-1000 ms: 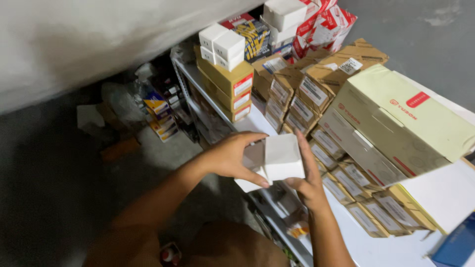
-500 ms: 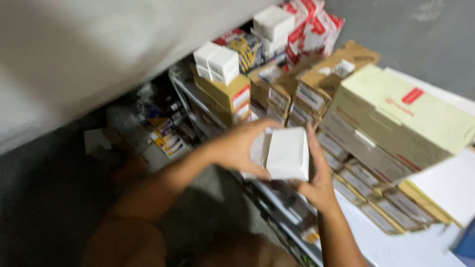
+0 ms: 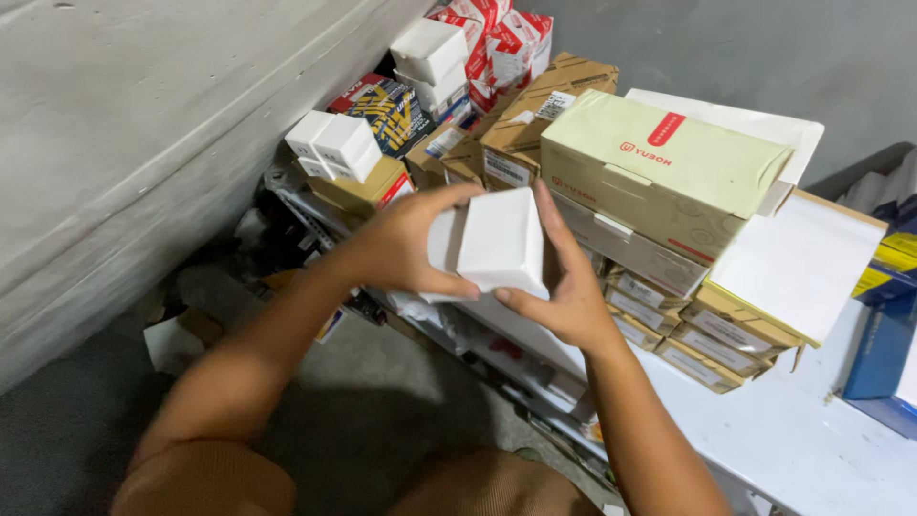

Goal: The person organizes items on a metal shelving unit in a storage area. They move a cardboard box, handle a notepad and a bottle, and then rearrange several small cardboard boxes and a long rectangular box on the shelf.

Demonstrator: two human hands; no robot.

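White box (image 3: 501,244) — small, plain, held in the air between both hands above the edge of a white table (image 3: 812,449). Left hand (image 3: 406,244) wraps its left side, thumb pressed along the lower edge, fingers hidden behind; a second pale piece shows there, unclear whether flap or separate box. Right hand (image 3: 564,287) clasps the right side, fingers upright against it. Behind, left to right: stacked small white boxes (image 3: 334,143), brown cartons (image 3: 521,134), a long pale green box (image 3: 669,162), a blue box (image 3: 884,354) — cut off by the frame.
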